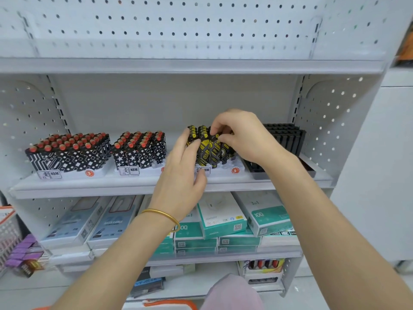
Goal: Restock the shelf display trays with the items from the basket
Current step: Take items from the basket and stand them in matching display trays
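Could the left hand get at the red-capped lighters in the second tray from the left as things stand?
Probably yes: the left hand touches the yellow-black lighters, right beside the red-capped lighters, with nothing between them.

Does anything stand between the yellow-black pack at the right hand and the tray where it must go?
Nothing visible does. The right hand pinches the pack already among its neighbours in the white tray; the left hand touches those neighbours.

Your right hand hides the rear yellow-and-black packs. Your left hand covers the front-left corner of their white tray. Your right forearm masks the front of the black tray. The picture's left edge cuts off the basket.
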A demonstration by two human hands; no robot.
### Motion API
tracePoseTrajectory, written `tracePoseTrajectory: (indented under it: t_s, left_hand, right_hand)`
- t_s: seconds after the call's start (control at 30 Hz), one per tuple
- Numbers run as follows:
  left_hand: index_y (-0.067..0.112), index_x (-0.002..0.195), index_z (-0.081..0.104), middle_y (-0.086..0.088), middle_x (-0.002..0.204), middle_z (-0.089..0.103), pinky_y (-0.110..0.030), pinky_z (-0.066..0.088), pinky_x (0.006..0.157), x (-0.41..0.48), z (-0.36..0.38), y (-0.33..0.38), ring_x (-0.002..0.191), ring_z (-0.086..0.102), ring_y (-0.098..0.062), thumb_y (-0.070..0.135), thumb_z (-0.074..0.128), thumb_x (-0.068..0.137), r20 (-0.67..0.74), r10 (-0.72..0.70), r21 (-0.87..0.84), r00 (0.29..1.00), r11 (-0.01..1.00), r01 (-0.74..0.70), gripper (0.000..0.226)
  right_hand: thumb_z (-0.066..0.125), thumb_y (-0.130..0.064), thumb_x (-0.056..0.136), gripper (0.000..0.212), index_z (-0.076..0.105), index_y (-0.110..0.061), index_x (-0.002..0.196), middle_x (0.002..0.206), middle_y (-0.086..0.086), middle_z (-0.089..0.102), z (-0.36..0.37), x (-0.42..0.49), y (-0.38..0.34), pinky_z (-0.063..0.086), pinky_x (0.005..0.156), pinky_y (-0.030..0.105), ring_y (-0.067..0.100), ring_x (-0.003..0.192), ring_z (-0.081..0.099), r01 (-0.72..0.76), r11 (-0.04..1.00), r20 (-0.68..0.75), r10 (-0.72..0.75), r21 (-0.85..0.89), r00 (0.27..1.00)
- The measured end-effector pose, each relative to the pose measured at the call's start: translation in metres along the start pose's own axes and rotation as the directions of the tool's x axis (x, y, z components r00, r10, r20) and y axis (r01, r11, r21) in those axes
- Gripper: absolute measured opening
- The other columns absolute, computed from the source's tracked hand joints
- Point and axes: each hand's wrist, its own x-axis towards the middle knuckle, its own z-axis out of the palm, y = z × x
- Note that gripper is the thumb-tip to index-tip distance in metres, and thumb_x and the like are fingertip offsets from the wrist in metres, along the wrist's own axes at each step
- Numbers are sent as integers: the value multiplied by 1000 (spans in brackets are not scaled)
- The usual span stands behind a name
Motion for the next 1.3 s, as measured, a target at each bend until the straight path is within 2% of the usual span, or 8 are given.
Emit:
tracePoseTrajectory:
  t_s: [0.2, 0.43, 0.63, 0.73, 0.87, 1.1, 1.2, 1.3]
  left_hand:
    - [11, 143, 34, -1, 158, 9, -12, 11, 105, -1, 1, -2, 142, 14, -14, 10, 52, 91, -17, 15, 22, 1000, 1000, -14, 56]
    - [5, 117, 57, -10, 140, 42, -19, 21, 110, -45, -7, 1, 125, 40, -21, -1, 52, 83, -233, 112, -30, 966, 992, -123, 36]
    - [6, 105, 62, -9, 123, 54, -21, 31, 99, -173, 9, -52, 111, 49, -21, 3, 47, 82, -28, -55, -22, 998, 998, 54, 28]
    - [10, 105, 62, -8, 119, 55, -23, 34, 97, -262, 30, -100, 110, 50, -25, 4, 45, 82, 178, -271, 19, 946, 962, 272, 30]
    - [11, 116, 59, -8, 122, 52, -40, 46, 91, -359, 61, -147, 107, 53, -26, -6, 48, 85, 443, -522, 164, 729, 847, 506, 37]
    - [23, 147, 25, -7, 154, 21, -36, 32, 110, -463, 114, -188, 138, 28, -25, 15, 51, 94, 879, -477, 428, 12, 799, 422, 60]
    - [24, 151, 12, -4, 158, 11, -38, 21, 115, -486, 136, -191, 144, 15, -24, 37, 55, 93, 935, -325, 353, -138, 887, 299, 74]
    - [19, 149, 18, -7, 153, 20, -39, 26, 113, -501, 158, -190, 138, 22, -28, 47, 59, 88, 961, -225, 243, -161, 964, 104, 79]
  right_hand:
    - [58, 0, 85, 25, 71, -17, 99, 100, 5, 55, 6, -5, -1, 46, 84, 37, 23, 93, 55, -35, 998, -90, 31, -48, 995]
    - [63, 2, 79, 24, 69, -17, 92, 86, -6, 54, 13, -63, -31, 39, 71, 7, 5, 73, 53, -15, 972, -236, 72, 234, 969]
    - [62, -6, 83, 17, 68, -19, 93, 87, -4, 61, 117, -149, -75, 41, 68, 7, 2, 71, 55, -165, 867, 100, 133, 470, 986]
    - [60, -13, 87, 12, 66, -18, 96, 86, -2, 63, 203, -194, -88, 48, 72, 24, 9, 67, 58, -356, 839, 443, 157, 411, 883]
    - [56, -12, 91, 15, 65, -10, 102, 86, -1, 59, 293, -240, -88, 43, 62, 23, 17, 71, 62, -511, 804, 718, 159, 304, 677]
    - [49, -15, 96, 21, 60, -7, 113, 106, 6, 58, 352, -289, -82, 45, 66, 26, 24, 85, 63, -619, 773, 897, 164, 141, 410]
    - [49, -17, 96, 23, 58, -9, 116, 114, 8, 61, 368, -293, -82, 45, 71, 28, 23, 90, 63, -656, 747, 899, 205, 112, 388]
    - [47, -17, 97, 24, 57, -9, 117, 108, 7, 61, 378, -295, -83, 47, 67, 27, 23, 82, 65, -709, 697, 902, 231, 108, 364]
